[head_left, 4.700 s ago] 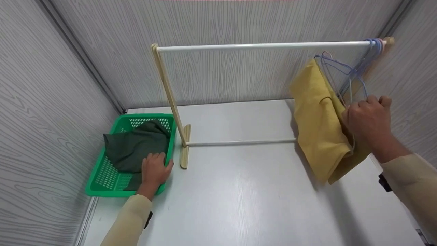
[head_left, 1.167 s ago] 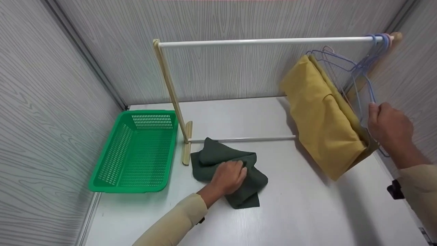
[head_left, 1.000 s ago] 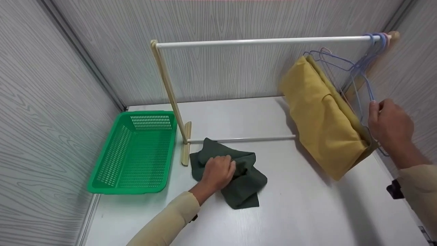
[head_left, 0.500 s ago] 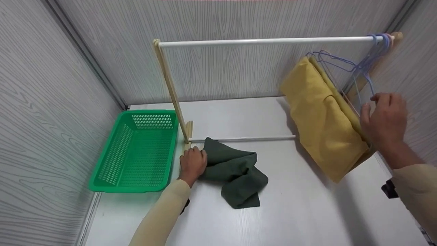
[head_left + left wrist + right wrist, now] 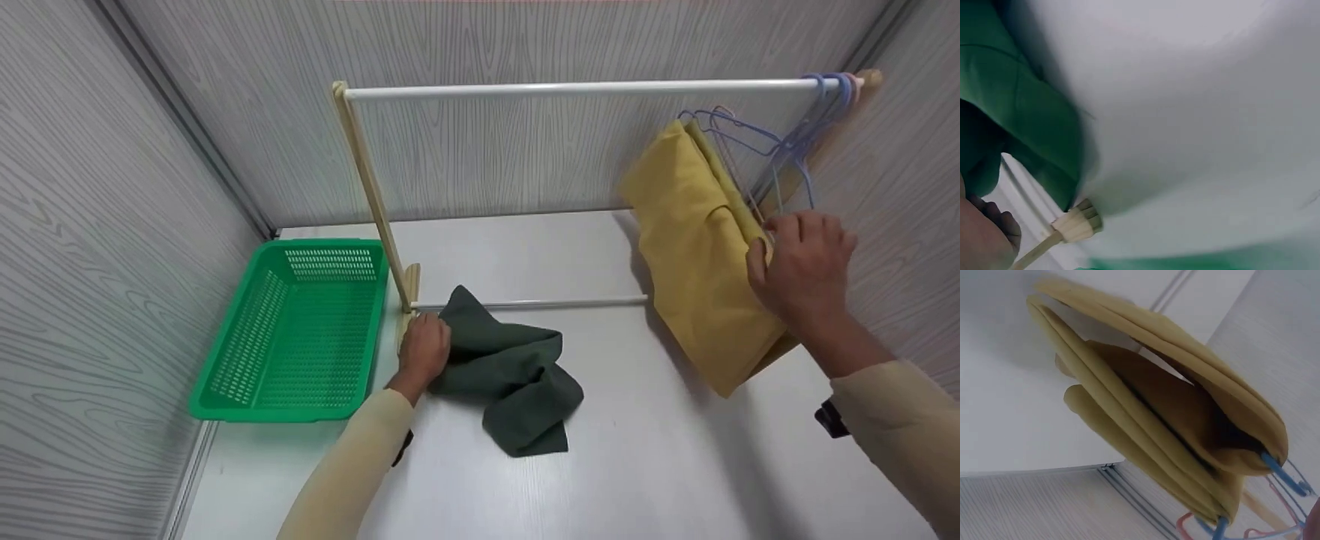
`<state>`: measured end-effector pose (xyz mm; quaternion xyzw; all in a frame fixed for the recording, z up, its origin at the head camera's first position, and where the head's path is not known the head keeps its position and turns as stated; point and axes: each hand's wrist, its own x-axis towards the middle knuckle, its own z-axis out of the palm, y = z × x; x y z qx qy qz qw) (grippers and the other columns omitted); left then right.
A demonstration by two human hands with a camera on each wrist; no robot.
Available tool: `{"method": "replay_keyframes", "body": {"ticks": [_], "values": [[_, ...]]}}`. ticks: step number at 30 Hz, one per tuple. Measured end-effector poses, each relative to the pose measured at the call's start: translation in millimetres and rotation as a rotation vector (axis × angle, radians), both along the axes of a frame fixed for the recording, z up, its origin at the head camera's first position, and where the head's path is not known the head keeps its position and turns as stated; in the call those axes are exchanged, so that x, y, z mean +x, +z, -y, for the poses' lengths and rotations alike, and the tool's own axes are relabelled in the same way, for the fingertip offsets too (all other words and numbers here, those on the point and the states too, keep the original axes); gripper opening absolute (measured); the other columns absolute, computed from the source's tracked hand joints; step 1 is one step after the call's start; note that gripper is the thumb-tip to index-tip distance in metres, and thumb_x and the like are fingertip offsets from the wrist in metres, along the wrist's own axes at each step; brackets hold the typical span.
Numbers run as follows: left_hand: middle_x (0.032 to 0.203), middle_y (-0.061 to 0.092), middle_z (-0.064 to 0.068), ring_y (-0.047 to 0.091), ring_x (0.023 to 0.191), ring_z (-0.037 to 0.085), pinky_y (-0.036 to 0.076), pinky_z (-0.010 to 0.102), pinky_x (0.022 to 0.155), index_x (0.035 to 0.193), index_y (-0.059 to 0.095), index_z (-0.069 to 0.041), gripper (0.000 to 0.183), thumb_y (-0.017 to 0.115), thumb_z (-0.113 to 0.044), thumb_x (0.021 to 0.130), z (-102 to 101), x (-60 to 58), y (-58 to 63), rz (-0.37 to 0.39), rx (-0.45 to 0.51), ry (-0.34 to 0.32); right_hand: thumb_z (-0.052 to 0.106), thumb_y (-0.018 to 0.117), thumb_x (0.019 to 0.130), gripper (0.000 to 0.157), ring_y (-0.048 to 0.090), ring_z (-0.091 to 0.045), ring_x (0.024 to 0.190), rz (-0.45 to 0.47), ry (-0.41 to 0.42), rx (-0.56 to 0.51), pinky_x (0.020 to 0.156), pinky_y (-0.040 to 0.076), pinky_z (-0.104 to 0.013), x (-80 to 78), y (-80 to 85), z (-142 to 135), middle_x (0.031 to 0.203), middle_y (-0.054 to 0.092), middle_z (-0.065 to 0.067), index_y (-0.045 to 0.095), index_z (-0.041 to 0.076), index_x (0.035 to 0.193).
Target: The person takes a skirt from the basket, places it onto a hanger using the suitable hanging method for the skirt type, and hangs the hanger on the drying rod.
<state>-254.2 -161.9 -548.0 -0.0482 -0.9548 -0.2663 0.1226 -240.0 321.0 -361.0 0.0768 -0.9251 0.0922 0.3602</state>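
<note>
In the head view a crumpled dark green cloth garment lies on the white table, its back corner slightly raised. My left hand has its fingers curled at the garment's left edge and grips it there. In the left wrist view, a seam crosses the green cloth above the hand. Mustard-yellow cloth hangs in folds from blue hangers at the right. Against its upper right side is my right hand, thumb apart from the fingers. Layered yellow folds fill the right wrist view.
A green plastic basket with nothing in it stands at the left. The rack has a white top rail, a wooden left post and a low white bar. Blue and pink hanger hooks crowd the rail's right end.
The green garment came out of the basket onto the table. My left hand shifted from its middle to its left edge, and its corner rose. My right hand released a hanger and moved left.
</note>
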Motion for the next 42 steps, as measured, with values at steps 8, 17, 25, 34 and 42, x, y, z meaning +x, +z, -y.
{"method": "replay_keyframes", "body": {"ticks": [8, 17, 25, 34, 42], "values": [[0.080, 0.053, 0.016, 0.053, 0.077, 0.031, 0.045, 0.044, 0.071, 0.088, 0.051, 0.001, 0.023, 0.042, -0.012, 0.104, -18.6, -1.5, 32.3, -0.166, 0.076, -0.159, 0.019, 0.055, 0.093, 0.021, 0.046, -0.042, 0.096, 0.162, 0.055, 0.094, 0.084, 0.030, -0.057, 2.6, -8.2, 47.7, 0.097, 0.056, -0.022, 0.057, -0.001, 0.099], [0.080, 0.051, 0.012, 0.049, 0.074, 0.026, 0.045, 0.040, 0.070, 0.089, 0.051, 0.000, 0.020, 0.043, -0.010, 0.103, -43.5, 8.0, 64.6, -0.281, -0.016, -0.382, 0.017, 0.059, 0.091, 0.013, 0.053, -0.037, 0.082, 0.154, 0.280, 0.210, 0.074, 0.033, -0.050, 6.1, -25.9, 101.9, 0.080, 0.061, -0.015, 0.058, 0.005, 0.087], [0.067, 0.044, 0.004, 0.042, 0.058, 0.020, 0.036, 0.033, 0.057, 0.083, 0.050, -0.003, 0.019, 0.047, -0.010, 0.101, -60.9, 22.2, 88.3, -0.394, -0.066, -0.537, 0.016, 0.065, 0.092, 0.027, 0.056, -0.029, 0.094, 0.323, 0.513, 0.200, 0.079, 0.043, -0.042, 10.2, -38.1, 148.7, 0.103, 0.062, -0.011, 0.059, 0.007, 0.117], [0.063, 0.047, 0.003, 0.045, 0.053, 0.016, 0.040, 0.029, 0.054, 0.083, 0.053, -0.004, 0.018, 0.050, -0.012, 0.099, -73.5, 33.4, 104.3, -0.558, -0.112, -0.667, 0.011, 0.065, 0.095, 0.028, 0.056, -0.026, 0.116, 0.270, 0.689, 0.201, 0.091, 0.046, -0.046, 4.5, -44.7, 182.1, 0.128, 0.060, -0.008, 0.059, 0.011, 0.123], [0.072, 0.063, 0.006, 0.056, 0.053, 0.013, 0.047, 0.029, 0.049, 0.104, 0.058, -0.002, 0.020, 0.062, -0.021, 0.099, -56.2, 30.0, 93.8, -0.462, -0.014, -0.627, 0.001, 0.065, 0.090, 0.008, 0.061, -0.026, 0.088, 0.137, 0.708, 0.118, 0.082, 0.045, -0.043, 0.7, -31.5, 170.0, 0.089, 0.065, -0.008, 0.065, 0.006, 0.096]]}}
